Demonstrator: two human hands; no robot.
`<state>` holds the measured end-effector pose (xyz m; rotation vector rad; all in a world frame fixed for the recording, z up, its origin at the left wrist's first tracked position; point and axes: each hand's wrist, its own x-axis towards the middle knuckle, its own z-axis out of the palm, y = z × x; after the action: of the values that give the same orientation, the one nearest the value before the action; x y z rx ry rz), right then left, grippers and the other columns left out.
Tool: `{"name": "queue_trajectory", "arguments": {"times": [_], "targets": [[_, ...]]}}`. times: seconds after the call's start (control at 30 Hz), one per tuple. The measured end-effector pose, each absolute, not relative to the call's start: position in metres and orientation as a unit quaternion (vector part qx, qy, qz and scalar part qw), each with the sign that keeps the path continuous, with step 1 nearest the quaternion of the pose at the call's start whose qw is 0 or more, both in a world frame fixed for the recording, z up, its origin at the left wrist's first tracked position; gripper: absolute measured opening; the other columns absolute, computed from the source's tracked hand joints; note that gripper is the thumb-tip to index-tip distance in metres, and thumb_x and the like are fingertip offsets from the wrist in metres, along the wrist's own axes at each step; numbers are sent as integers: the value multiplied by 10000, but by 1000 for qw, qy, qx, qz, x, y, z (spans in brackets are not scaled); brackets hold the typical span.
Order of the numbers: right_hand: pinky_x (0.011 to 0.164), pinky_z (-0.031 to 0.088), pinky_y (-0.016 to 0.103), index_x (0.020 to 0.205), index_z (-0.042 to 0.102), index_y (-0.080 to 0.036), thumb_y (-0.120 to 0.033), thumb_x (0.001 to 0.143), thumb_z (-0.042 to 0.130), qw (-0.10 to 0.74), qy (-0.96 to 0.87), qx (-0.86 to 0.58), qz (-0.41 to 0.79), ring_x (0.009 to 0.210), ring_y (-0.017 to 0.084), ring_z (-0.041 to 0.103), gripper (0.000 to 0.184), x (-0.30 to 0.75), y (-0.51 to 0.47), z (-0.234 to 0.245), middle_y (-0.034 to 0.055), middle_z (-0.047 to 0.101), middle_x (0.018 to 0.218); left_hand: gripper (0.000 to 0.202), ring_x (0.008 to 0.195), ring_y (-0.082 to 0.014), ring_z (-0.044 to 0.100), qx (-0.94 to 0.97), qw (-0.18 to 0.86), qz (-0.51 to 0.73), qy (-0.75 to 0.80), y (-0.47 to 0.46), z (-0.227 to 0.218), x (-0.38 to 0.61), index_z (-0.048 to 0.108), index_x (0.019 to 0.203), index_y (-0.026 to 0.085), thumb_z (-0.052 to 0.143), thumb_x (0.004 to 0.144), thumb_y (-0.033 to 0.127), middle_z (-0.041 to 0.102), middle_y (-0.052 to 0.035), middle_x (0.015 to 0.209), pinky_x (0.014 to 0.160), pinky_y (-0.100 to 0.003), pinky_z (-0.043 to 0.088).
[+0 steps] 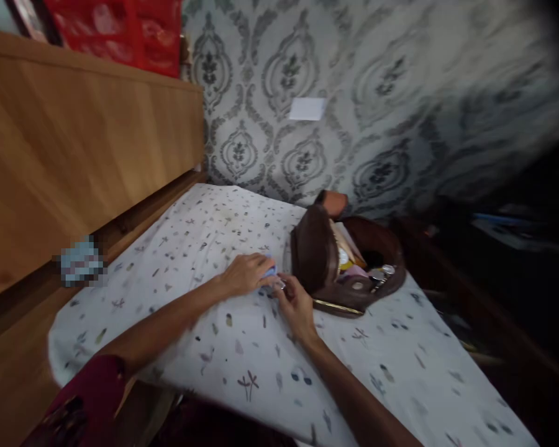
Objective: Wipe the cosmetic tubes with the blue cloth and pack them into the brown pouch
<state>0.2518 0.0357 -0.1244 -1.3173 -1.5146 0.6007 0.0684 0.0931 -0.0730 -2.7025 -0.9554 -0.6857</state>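
My left hand (248, 273) lies on a white patterned cloth (242, 347) that covers a table, its fingers curled over a small light-blue object (271, 270). My right hand (297, 305) meets it from the right, fingers pinched at a small shiny thing I cannot make out. Just right of both hands stands an open brown bag (317, 251) with small items showing inside it.
A wooden headboard or cabinet side (74, 155) runs along the left. A grey damask-patterned wall (354, 93) with a white rectangle (307, 108) stands behind. Red crates (121, 31) sit at the top left. Dark clutter fills the right side.
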Motion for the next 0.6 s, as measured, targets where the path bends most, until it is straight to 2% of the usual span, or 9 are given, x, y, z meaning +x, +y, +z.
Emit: {"name": "queue_trajectory", "arguments": {"times": [0.13, 0.27, 0.43, 0.6], "targets": [[691, 500, 275, 936, 626, -187, -385, 832, 565, 523, -607, -522, 292, 713, 166, 592, 231, 254, 39, -128, 21, 667, 807, 388, 1025, -263, 585, -925, 148, -249, -245, 78, -87, 82, 602, 1226, 183, 477, 1001, 475, 653, -119, 1097, 885, -419, 422], [628, 478, 241, 986, 634, -183, -297, 836, 572, 521, -594, -527, 313, 651, 139, 556, 198, 253, 37, -126, -9, 628, 742, 330, 1019, -267, 564, -922, 151, -252, -250, 83, -93, 80, 621, 1189, 185, 479, 1008, 422, 656, -107, 1091, 947, -462, 383], [576, 425, 219, 1025, 644, -182, -295, 873, 609, 508, -581, -535, 343, 608, 121, 527, 192, 252, 31, -112, -36, 587, 672, 377, 959, -248, 593, -905, 185, -276, -264, 101, -95, 71, 662, 1123, 173, 336, 1055, 351, 673, -100, 1009, 933, -444, 388], [588, 399, 211, 1017, 669, -195, -215, 824, 668, 487, -583, -560, 329, 635, 113, 509, 194, 254, 28, -104, -46, 578, 712, 417, 913, -252, 623, -889, 184, -287, -306, 116, -101, 58, 693, 1039, 174, 333, 1048, 384, 690, -97, 974, 880, -430, 434]]}}
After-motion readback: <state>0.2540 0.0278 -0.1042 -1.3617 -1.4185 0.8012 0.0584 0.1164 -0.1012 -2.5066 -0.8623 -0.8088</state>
